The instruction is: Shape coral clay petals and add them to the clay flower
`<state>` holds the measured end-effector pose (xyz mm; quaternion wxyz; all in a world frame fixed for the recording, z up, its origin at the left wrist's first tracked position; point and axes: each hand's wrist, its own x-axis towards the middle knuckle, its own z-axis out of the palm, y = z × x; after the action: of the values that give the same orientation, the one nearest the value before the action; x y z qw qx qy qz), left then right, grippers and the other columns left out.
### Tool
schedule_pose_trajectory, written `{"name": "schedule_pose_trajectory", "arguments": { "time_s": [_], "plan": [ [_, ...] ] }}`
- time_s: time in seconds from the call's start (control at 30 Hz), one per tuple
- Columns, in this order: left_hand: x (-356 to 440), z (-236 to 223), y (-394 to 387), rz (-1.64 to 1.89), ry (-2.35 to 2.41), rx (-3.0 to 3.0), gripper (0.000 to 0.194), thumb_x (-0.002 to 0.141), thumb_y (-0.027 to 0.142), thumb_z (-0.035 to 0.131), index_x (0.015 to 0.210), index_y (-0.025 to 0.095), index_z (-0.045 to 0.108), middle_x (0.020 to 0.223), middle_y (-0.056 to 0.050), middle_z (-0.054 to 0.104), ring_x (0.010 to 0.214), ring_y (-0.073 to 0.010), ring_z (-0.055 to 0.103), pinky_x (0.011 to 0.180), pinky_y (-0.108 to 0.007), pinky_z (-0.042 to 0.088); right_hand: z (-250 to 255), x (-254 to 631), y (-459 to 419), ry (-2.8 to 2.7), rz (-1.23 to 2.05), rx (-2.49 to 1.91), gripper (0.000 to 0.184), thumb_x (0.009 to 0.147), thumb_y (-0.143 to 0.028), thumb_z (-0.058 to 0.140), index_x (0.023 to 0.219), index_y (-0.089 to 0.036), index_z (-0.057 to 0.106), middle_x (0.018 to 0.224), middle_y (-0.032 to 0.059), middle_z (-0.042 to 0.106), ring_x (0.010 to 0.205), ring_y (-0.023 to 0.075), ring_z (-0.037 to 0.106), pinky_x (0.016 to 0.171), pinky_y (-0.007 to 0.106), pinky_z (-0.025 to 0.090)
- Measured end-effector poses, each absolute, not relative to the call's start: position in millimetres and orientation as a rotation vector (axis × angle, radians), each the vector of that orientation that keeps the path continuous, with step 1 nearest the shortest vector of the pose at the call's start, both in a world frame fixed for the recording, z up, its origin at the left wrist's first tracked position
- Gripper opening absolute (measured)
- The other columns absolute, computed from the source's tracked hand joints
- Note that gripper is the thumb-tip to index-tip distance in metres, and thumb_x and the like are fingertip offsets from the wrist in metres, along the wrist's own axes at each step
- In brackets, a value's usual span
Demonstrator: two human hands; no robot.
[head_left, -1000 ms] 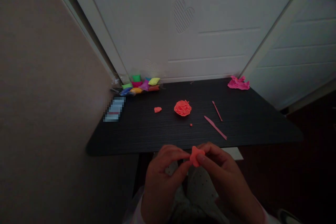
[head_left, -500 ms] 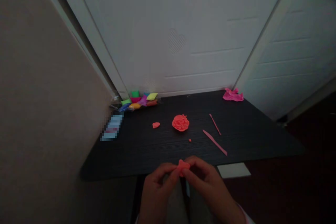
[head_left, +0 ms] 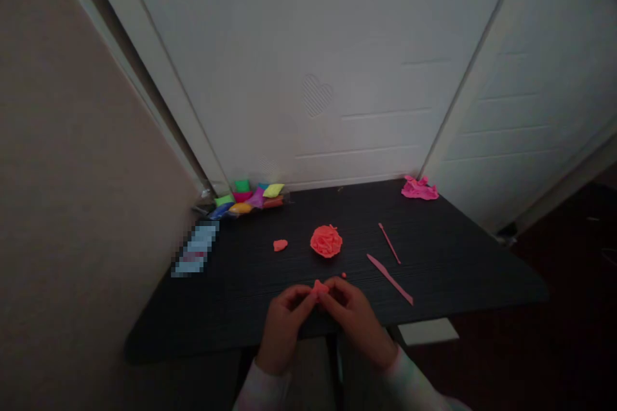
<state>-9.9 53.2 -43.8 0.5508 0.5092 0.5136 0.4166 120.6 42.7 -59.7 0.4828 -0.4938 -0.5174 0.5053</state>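
Observation:
My left hand (head_left: 285,321) and my right hand (head_left: 355,316) meet over the near edge of the table, both pinching one small piece of coral modelling clay (head_left: 319,287). The clay looks flattened, with lobed edges; the fingertips hide its lower part. Just beyond the hands sits a round, ruffled coral clay shape (head_left: 326,242), filled with thin folded strips. Between it and my right hand lies a tiny coral ball (head_left: 344,275). A loose coral clay lump (head_left: 280,244) rests to the left.
On the right lie a pink modelling knife (head_left: 391,280) and a thin pink stick tool (head_left: 389,243). Colourful clay packets (head_left: 249,198) are at the back left, near a blurred-out rectangle (head_left: 196,250). A crumpled pink piece (head_left: 420,188) is at the back right of the black table (head_left: 216,314).
Both hands have moved forward with the clay piece, from below the table edge to over it. The view has tilted up, so the table things appear lower.

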Motion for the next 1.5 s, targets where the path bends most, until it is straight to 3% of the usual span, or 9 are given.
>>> {"name": "schedule_pose_trajectory", "arguments": {
  "time_s": [0.3,0.6,1.13,1.5],
  "plan": [
    [-9.4,-48.6,50.4,1.001,1.186,1.158,0.018,0.068,0.031,0.063,0.076,0.015,0.068,0.079,-0.005,0.069,0.078,-0.0186,0.061,0.075,-0.029,0.046,-64.1,123.9,40.5,-1.282,1.283,-1.215,0.020,0.074,-0.035,0.057,0.071,-0.015,0.059,0.066,-0.0010,0.059,0.063,0.0111,0.051,0.060,0.023,0.038],
    [-10.2,-50.8,49.7,1.017,1.181,1.178,0.019,0.069,0.032,0.062,0.073,0.015,0.069,0.075,-0.003,0.069,0.076,-0.0177,0.060,0.075,-0.027,0.044,-65.6,123.5,37.8,-1.277,1.254,-1.217,0.020,0.072,-0.036,0.058,0.075,-0.016,0.060,0.071,0.0004,0.061,0.068,0.0129,0.054,0.065,0.025,0.041],
    [-9.8,-45.3,48.8,1.016,1.163,1.146,0.017,0.070,0.028,0.061,0.073,0.013,0.068,0.075,-0.005,0.069,0.074,-0.0187,0.061,0.072,-0.030,0.046,-64.4,119.9,38.5,-1.290,1.239,-1.215,0.022,0.075,-0.039,0.056,0.074,-0.017,0.055,0.069,-0.0003,0.057,0.066,0.0133,0.052,0.062,0.026,0.040],
    [-8.0,-51.0,51.6,0.902,1.193,1.141,0.010,0.071,0.024,0.061,0.071,0.017,0.068,0.071,-0.001,0.067,0.071,-0.0138,0.058,0.068,-0.023,0.043,-65.1,126.8,35.3,-1.285,1.304,-1.326,0.022,0.076,-0.039,0.053,0.070,-0.018,0.056,0.067,-0.0008,0.056,0.064,0.0122,0.052,0.059,0.023,0.041]
  ]
}}
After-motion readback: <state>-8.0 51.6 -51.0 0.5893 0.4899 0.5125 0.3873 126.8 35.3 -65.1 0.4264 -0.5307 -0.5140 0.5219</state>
